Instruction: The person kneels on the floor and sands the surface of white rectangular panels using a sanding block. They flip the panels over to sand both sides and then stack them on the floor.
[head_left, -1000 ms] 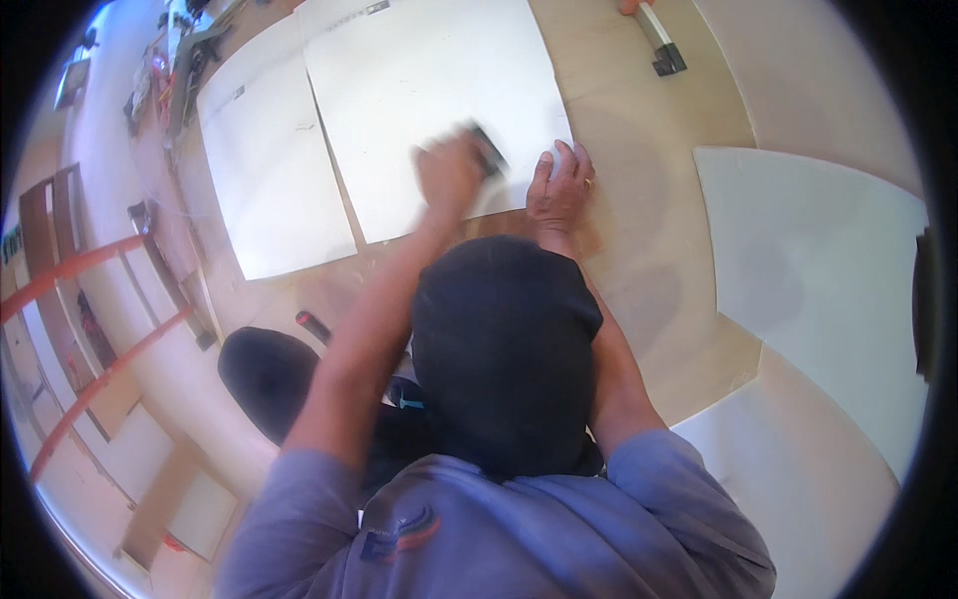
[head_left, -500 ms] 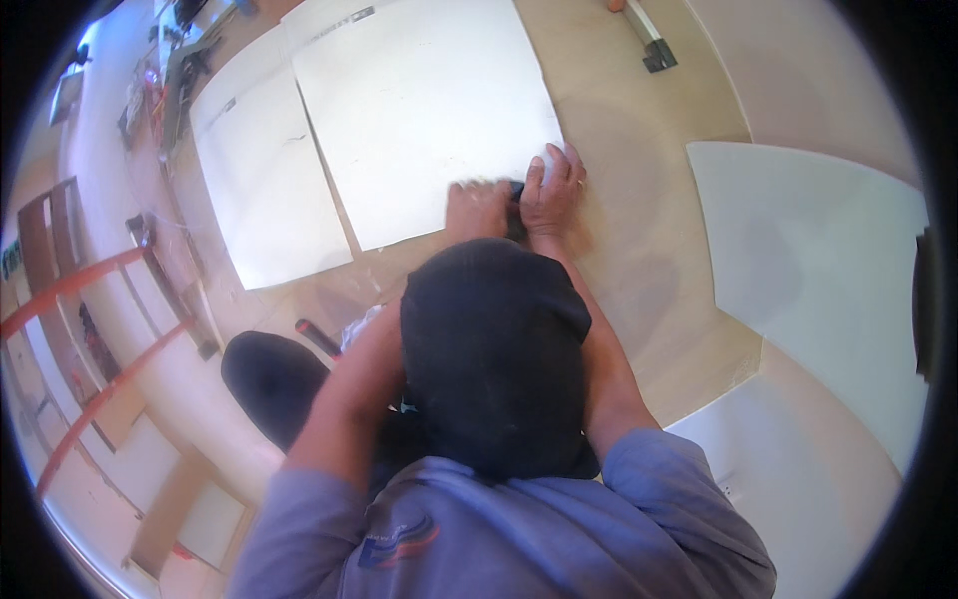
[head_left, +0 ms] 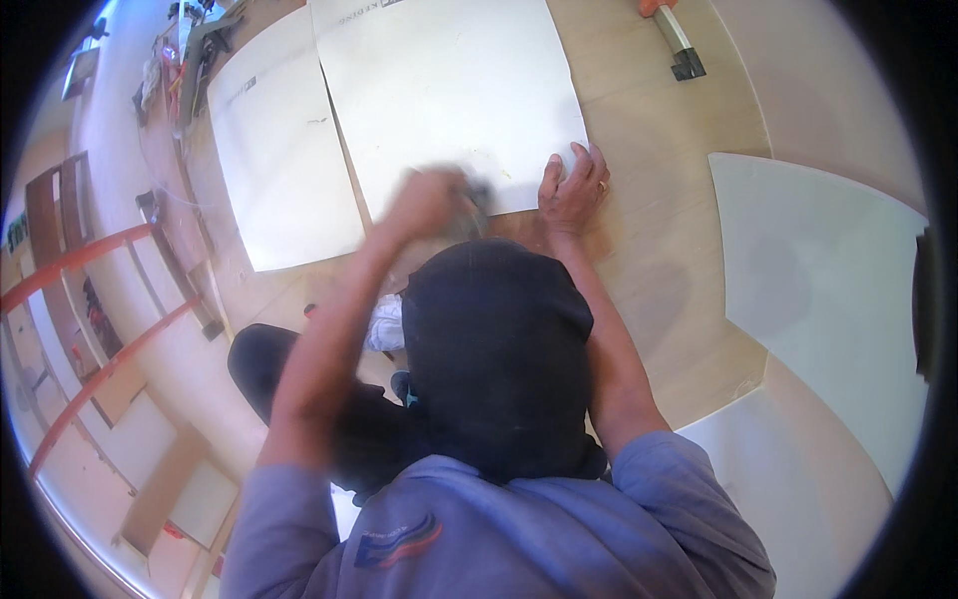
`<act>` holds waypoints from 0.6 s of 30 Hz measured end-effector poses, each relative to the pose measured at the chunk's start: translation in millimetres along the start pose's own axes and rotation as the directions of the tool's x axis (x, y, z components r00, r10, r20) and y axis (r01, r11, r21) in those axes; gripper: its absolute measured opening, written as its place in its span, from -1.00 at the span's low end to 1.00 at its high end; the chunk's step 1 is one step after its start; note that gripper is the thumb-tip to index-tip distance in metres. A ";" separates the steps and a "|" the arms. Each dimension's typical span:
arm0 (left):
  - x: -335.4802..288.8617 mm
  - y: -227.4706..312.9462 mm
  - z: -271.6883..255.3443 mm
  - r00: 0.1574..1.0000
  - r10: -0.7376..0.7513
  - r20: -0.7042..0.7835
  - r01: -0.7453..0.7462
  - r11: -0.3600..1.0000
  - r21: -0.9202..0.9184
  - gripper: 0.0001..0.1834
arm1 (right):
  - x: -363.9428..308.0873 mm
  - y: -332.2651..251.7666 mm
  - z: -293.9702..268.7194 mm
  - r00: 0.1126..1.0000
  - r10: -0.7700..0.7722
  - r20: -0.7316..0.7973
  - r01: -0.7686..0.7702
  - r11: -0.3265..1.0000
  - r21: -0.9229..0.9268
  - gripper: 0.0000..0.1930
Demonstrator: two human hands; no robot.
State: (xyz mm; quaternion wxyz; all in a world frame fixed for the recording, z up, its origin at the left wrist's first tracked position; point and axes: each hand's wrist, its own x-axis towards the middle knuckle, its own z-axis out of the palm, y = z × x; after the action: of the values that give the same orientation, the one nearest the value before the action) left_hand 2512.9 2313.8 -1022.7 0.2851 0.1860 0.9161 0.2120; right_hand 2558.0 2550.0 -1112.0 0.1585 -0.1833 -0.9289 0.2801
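A large white sheet lies flat on a light brown wooden surface, and a narrower white sheet lies to its left with a thin gap between. My left hand, smeared by motion, is closed around a small dark object over the large sheet's near edge. What kind of object it is cannot be made out. My right hand rests at the near right corner of the large sheet, thumb and fingers apart, pressing on it.
At the far right lies a bar-shaped tool with a red and a black end. A pale panel stands on the right. Crumpled white material sits near my left forearm. To the left are red-edged frames and cluttered items.
My left hand has come away from my right hand, moving left with the dark object. My right hand stays at the sheet's corner. The whole view has shifted slightly.
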 end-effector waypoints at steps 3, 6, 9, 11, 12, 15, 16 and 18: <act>3.7 -26.4 -82.7 0.795 -0.209 -0.569 0.262 0.965 0.011 -0.73 | -3.2 -1.1 -3.6 0.998 0.055 0.024 -0.055 0.998 -0.024 -0.56; 16.3 -23.6 -86.3 0.780 0.062 -0.623 0.321 0.815 0.483 -0.67 | 0.0 -12.0 -9.5 0.997 -0.081 0.000 0.080 0.982 -0.174 -0.54; 14.1 -12.7 -3.6 0.910 0.073 -0.409 0.187 0.807 0.559 -0.58 | -2.1 -12.8 -8.1 0.988 -0.121 0.092 0.145 0.936 -0.321 -0.53; -1.4 12.9 46.4 0.914 0.075 -0.398 0.149 0.853 0.501 -0.58 | -2.9 -19.1 -13.6 0.939 -0.204 0.276 0.297 0.886 -0.356 -0.52; -11.4 23.4 59.5 0.908 0.060 -0.414 0.144 0.885 0.442 -0.58 | -5.7 -24.4 -16.6 0.901 -0.233 0.367 0.369 0.855 -0.365 -0.52; -34.8 13.6 51.6 0.921 0.021 -0.390 0.085 0.964 0.252 -0.58 | -20.6 -59.5 -3.6 0.794 -0.344 0.502 0.452 0.885 -0.108 -0.51; -37.6 12.2 46.3 0.921 0.007 -0.390 0.090 0.969 0.231 -0.59 | -19.6 -58.5 -5.2 0.802 -0.352 0.483 0.453 0.885 -0.107 -0.51; -45.6 3.6 36.5 0.919 -0.024 -0.393 0.106 0.976 0.190 -0.60 | -19.7 -59.0 -8.1 0.814 -0.374 0.445 0.459 0.883 -0.098 -0.50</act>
State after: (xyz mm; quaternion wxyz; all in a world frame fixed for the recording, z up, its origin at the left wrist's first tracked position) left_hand 2570.7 2306.1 -1027.9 0.0839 0.1384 0.9771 0.1382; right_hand 2563.7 2499.5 -1075.2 -0.0033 0.0739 -0.9817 0.1754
